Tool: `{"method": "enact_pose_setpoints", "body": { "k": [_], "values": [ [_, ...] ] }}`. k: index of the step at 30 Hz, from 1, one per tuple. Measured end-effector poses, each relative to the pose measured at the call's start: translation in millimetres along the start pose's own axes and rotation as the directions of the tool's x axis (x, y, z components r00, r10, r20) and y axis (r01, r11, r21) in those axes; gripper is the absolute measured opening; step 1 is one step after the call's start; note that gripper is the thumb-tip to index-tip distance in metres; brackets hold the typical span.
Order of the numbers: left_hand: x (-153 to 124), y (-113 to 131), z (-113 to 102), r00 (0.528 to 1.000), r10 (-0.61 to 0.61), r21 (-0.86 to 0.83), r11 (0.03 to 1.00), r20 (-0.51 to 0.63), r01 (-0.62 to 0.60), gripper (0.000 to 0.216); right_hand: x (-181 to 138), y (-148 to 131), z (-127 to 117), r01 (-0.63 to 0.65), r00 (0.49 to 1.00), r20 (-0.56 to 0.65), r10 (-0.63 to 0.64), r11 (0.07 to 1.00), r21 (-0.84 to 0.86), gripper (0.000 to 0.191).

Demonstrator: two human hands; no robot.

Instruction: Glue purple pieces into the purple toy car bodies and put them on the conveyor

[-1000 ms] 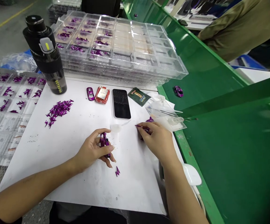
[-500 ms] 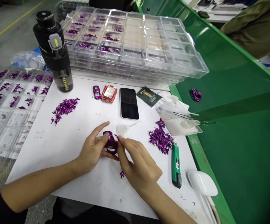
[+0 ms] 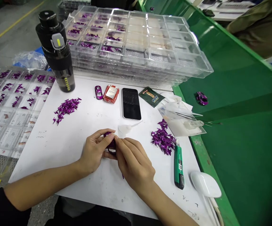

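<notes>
In my left hand is a purple toy car body, gripped between thumb and fingers above the white table. The fingers of both hands cover much of it. My right hand is closed, thumb and forefinger pinched together against the shell's right side. The small pointed purple piece seen there half a second ago is now hidden by the fingertips. A loose purple piece lies below the right hand, mostly covered. To the right is a pile of small purple pieces; another purple pile lies at the left.
A green utility knife and a white mouse-shaped object lie at right. Behind are a phone, a purple car shell, a red packet and stacked clear trays. A black bottle stands at left. A green wall borders the right.
My right hand has brought the small purple piece against the car body, and its fingertips now cover it. My left forefinger has bent down over the shell.
</notes>
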State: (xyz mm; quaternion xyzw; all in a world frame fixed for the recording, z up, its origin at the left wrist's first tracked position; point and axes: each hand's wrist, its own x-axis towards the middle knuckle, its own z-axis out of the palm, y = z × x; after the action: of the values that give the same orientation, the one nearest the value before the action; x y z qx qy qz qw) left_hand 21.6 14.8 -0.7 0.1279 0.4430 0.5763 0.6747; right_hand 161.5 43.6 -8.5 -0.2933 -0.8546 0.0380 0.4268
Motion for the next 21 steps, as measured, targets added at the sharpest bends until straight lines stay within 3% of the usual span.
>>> {"method": "enact_pose_setpoints", "body": {
  "k": [5,11,16,21],
  "values": [
    [1,1,2,0.997,-0.03,-0.083,0.996,-0.071,0.024,0.028,3,-9,1,-0.144,0.989,0.015,0.144,0.989,0.035,0.044],
    [6,0,0,0.995,0.024,-0.109,0.993,-0.096,-0.035,0.023,3,-16,8,-0.023,1.0,-0.011,0.021,0.989,-0.146,0.05],
    [5,-1,2,0.994,0.034,-0.07,0.997,-0.103,-0.042,0.023,7,-16,12,-0.091,0.993,0.041,0.109,0.944,-0.316,0.028],
    [4,-3,2,0.997,0.046,0.01,0.999,-0.056,-0.046,0.027,9,-12,14,-0.005,0.992,0.115,0.058,0.91,-0.415,0.012]
  ]
}}
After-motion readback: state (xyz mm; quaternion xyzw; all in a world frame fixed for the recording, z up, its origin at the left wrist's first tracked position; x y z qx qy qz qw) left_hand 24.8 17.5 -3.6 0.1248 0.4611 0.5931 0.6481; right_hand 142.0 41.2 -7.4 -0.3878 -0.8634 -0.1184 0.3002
